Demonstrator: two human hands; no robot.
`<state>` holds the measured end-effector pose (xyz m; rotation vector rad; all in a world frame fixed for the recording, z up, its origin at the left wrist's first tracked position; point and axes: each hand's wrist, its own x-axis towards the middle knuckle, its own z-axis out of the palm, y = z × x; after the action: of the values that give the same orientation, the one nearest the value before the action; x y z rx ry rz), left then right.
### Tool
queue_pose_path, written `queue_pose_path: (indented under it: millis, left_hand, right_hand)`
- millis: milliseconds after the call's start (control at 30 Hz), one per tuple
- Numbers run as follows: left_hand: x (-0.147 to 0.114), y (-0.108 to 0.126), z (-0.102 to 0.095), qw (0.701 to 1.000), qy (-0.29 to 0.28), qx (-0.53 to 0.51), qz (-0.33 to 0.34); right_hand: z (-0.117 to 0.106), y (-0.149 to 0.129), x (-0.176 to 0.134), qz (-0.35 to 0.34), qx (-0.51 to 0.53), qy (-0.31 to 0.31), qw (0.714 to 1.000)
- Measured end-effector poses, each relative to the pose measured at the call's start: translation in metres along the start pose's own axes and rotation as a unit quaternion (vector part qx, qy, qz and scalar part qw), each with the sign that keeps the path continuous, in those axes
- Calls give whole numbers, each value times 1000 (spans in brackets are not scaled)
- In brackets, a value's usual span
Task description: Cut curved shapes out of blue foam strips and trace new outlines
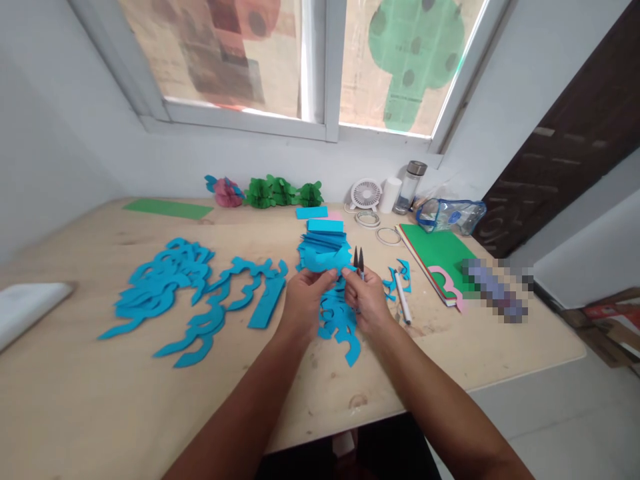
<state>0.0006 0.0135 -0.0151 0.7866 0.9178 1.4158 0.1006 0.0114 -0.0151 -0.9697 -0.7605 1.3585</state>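
A curved piece of blue paper (pixel 326 261) is pinched between the fingers of both my hands. My left hand (pixel 303 301) is closed on its left end, thumb on top. At the right end, my right hand (pixel 369 299) grips the paper with thumb and finger. Scissors (pixel 359 257) stick up out of my right hand, their dark blades pointing away from me; the handles are mostly hidden by the fingers. Beneath and between my hands lie blue paper scraps (pixel 347 337). Just beyond them is a stack of folded blue paper strips (pixel 325 227).
Left on the wooden table (pixel 150 413) are a heap of blue cut paper (pixel 160 280) and a blue rectangle (pixel 267 303). On the right lie a white marker (pixel 403 298), green sheets (pixel 437 250) and a pink cut-out (pixel 446 283). A fan (pixel 366 194) and bottle (pixel 411 189) stand behind.
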Motion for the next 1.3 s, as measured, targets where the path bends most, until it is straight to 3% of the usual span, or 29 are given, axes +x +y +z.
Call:
queue_pose_path:
  millis: [233, 333, 567, 700, 900, 1067, 1300]
  left_hand:
    - [5, 7, -5, 997, 60, -31, 24]
    - [6, 13, -7, 996, 73, 0, 44]
    - [2, 23, -8, 992, -14, 123, 21]
    - [-3, 19, -3, 993, -11, 119, 14]
    - [-5, 9, 1, 996, -18, 73, -49]
    - [2, 14, -5, 999, 41, 31, 10]
    - [8, 21, -11, 995, 90, -6, 50]
  right_hand:
    - [3, 2, -3, 36, -85, -54, 994]
    - [1, -2, -3, 30, -89, -48, 994]
    - [-7, -8, 3, -8, -73, -14, 997]
    - [-7, -5, 5, -40, -75, 27, 996]
    - [-6, -5, 5, -42, -52, 64, 996]
    - [-7, -9, 3, -30, -53, 13, 998]
    - [-9, -2, 2, 66, -143, -90, 983]
